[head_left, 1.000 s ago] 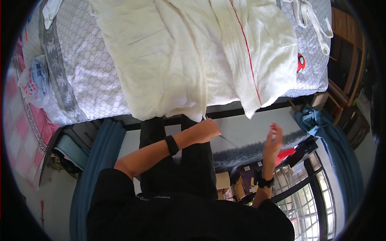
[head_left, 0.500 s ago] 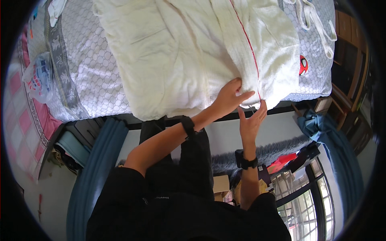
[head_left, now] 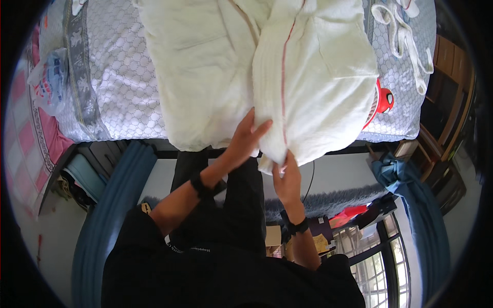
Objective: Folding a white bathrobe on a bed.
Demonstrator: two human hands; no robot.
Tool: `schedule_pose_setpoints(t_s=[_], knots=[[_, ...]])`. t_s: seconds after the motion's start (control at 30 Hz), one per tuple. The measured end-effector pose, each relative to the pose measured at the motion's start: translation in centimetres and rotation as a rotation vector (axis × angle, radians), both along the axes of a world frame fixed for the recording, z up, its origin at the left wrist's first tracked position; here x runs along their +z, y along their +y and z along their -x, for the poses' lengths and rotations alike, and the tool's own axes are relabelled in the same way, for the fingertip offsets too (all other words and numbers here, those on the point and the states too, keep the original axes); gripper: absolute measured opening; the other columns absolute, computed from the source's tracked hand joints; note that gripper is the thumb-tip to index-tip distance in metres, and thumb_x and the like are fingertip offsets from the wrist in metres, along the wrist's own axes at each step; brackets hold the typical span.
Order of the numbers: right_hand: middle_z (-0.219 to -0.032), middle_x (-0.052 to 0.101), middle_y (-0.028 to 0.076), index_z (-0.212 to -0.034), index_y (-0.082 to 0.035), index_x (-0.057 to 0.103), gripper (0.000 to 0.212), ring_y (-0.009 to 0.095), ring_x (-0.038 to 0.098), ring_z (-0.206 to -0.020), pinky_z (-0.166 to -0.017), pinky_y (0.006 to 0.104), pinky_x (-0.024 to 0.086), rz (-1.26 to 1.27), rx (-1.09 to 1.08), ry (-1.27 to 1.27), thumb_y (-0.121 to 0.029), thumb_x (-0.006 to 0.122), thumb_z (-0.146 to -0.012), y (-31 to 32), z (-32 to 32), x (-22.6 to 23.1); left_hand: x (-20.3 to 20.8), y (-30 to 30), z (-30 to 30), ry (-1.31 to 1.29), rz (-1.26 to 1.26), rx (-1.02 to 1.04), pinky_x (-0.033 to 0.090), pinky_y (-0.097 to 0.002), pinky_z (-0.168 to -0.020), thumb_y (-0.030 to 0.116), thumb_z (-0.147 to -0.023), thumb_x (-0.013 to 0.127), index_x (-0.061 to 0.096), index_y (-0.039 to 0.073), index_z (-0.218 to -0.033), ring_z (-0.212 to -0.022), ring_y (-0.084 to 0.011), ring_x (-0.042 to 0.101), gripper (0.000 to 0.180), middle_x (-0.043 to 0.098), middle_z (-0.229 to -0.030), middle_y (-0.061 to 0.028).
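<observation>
A white terry bathrobe [head_left: 205, 77] with red piping along its front edge lies spread over the bed, its lower hem at the near side. My right hand [head_left: 288, 179] pinches the bottom corner of the right front panel, which hangs slightly over the bed's edge. Just left of it, my left hand [head_left: 244, 143] rests on the robe at that panel's inner edge, thumb apart from the fingers. A white cloth belt [head_left: 403, 38] lies loose to the right of the robe. Partly hidden under the robe's right side is a red round thing [head_left: 384, 100] with a white eye patch.
The bed [head_left: 123, 77] has a pale quilted cover. A clear plastic bag [head_left: 51, 79] sits on its left. Blue curtains [head_left: 115, 195] hang at left, with another gathered blue curtain [head_left: 395, 177] at right. Wooden shelving [head_left: 447, 97] stands beyond the bed's right side.
Both hands have moved left and nearer to me, drawing the right front panel's lower corner leftward over the robe. More of the red thing now shows at right.
</observation>
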State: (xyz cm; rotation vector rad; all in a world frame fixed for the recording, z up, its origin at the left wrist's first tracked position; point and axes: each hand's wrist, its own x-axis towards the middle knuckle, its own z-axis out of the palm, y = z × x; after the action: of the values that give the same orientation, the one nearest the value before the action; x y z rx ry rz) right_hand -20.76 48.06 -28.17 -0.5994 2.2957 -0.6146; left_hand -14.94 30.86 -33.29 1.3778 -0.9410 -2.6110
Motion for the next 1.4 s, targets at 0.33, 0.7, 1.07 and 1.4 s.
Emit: schedule_pose_setpoints(t_s=[0.33,0.7,1.07,1.4], knots=[[-0.089,0.057,0.015,-0.111,0.0,0.054,0.026,0.029,0.057,-0.082,-0.074,0.0356,0.045,-0.036,0.182,-0.006,-0.004,0.055,-0.085,-6.9,6.1,0.3,-7.6,2.1,-2.3,-0.027,0.199,-0.468,0.044,-0.0291,-0.067,0.021,-0.087,0.058,0.058,-0.002,-0.087,-0.073,-0.0152,0.058,0.023,0.063,-0.079,-0.0077],[-0.102,0.057,0.018,-0.117,-0.001,0.05,0.043,0.031,0.056,-0.093,-0.083,0.038,0.043,0.159,0.17,0.237,-0.022,0.062,-0.081,-29.1,16.5,-2.9,-7.3,-19.3,2.7,-0.546,1.651,-0.156,0.028,-0.0448,-0.098,0.024,-0.084,0.058,0.052,0.008,-0.116,-0.121,-0.0308,0.039,0.036,0.046,-0.127,-0.0122],[-0.12,0.045,0.021,-0.12,0.0,0.045,0.064,0.038,0.041,-0.113,-0.095,0.0434,0.037,-0.136,0.405,0.589,-0.038,0.068,-0.074,-38.5,21.6,-15.1,-15.6,-25.6,4.3,-0.788,1.685,-0.094,0.014,-0.0494,-0.104,0.023,-0.08,0.053,0.044,0.01,-0.129,-0.131,-0.0269,0.027,0.052,0.032,-0.143,-0.0076],[-0.105,0.051,0.027,-0.106,0.007,0.05,0.036,0.039,0.05,-0.096,-0.086,0.0435,0.038,0.122,0.073,0.343,-0.02,0.057,-0.083,-40.9,20.2,-12.0,-15.9,-25.8,3.7,-0.819,1.582,-0.136,0.012,-0.0485,-0.105,0.022,-0.075,0.055,0.044,0.011,-0.128,-0.131,-0.0258,0.028,0.055,0.033,-0.142,-0.0085]])
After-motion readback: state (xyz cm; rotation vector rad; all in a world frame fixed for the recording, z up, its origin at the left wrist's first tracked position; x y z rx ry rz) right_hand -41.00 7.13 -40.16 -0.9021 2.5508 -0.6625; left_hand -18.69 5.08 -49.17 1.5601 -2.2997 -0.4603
